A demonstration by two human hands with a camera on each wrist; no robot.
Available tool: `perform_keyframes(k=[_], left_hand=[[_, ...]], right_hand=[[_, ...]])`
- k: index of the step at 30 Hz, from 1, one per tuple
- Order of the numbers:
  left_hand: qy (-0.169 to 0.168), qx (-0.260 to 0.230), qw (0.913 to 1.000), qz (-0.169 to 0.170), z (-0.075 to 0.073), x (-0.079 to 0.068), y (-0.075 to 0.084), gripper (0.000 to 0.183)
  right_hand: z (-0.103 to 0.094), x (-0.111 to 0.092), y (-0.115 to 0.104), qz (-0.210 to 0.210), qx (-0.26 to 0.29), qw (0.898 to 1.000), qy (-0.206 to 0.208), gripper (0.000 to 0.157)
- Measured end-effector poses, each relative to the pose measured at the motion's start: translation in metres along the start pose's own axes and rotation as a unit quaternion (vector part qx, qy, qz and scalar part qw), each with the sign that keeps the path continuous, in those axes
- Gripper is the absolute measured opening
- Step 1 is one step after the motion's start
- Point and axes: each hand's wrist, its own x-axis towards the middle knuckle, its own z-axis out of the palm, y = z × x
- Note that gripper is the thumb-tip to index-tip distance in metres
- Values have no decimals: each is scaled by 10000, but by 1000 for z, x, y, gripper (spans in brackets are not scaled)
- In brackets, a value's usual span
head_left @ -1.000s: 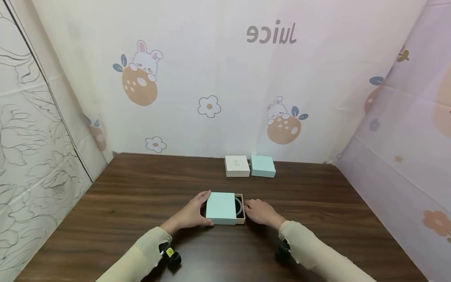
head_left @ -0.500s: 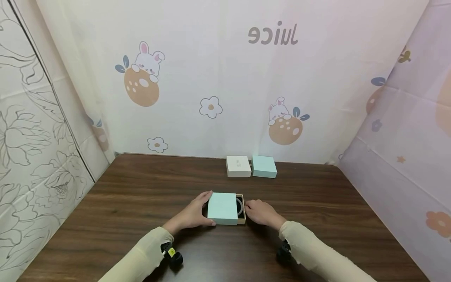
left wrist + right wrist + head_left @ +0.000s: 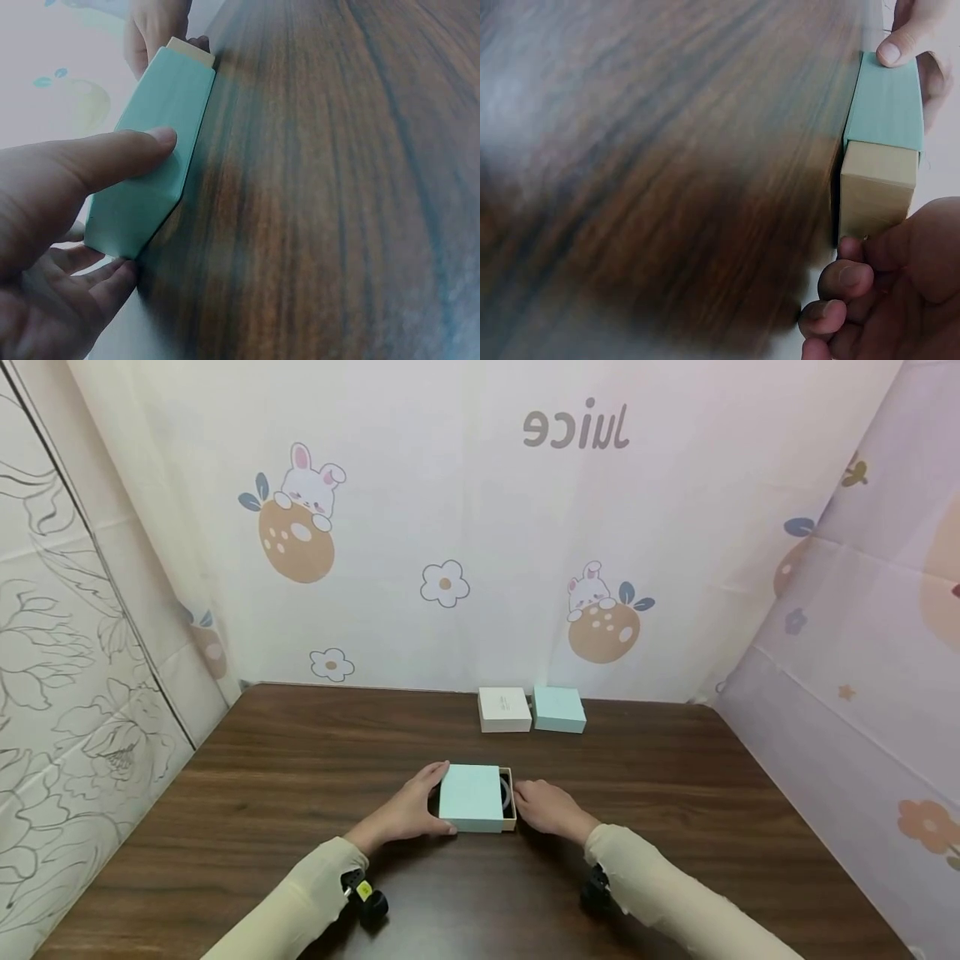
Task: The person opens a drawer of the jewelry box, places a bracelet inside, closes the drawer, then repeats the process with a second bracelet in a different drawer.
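A mint-green sleeve box (image 3: 470, 795) lies on the table in the head view. Its cream drawer (image 3: 510, 822) sticks out a little on the right. Inside the drawer part of a pale ring-shaped item (image 3: 506, 793) shows against a black lining. My left hand (image 3: 405, 807) grips the sleeve's left end, thumb (image 3: 154, 142) on the near side, fingers round the far side. Against the drawer's outer end, my right hand (image 3: 551, 808) rests with curled fingers (image 3: 847, 277). In the right wrist view its fingertips are right at the drawer's lower edge.
Behind the box, a white box (image 3: 504, 710) and a second mint-green box (image 3: 558, 709) stand side by side near the back edge of the brown wooden table (image 3: 337, 735). Printed cloth (image 3: 450, 510) hangs behind the table and at both sides.
The drawer has slid slightly left into the sleeve, and less of the ring-shaped item shows. My right hand has moved a little left with it; my left hand keeps its grip.
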Motion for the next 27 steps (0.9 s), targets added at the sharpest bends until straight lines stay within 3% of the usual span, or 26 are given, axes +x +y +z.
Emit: perform_keyframes(k=[27], left_hand=[[13, 134, 9999, 77, 0, 1, 0, 99]], right_hand=[[9, 5, -9, -235, -214, 9993, 179, 26]])
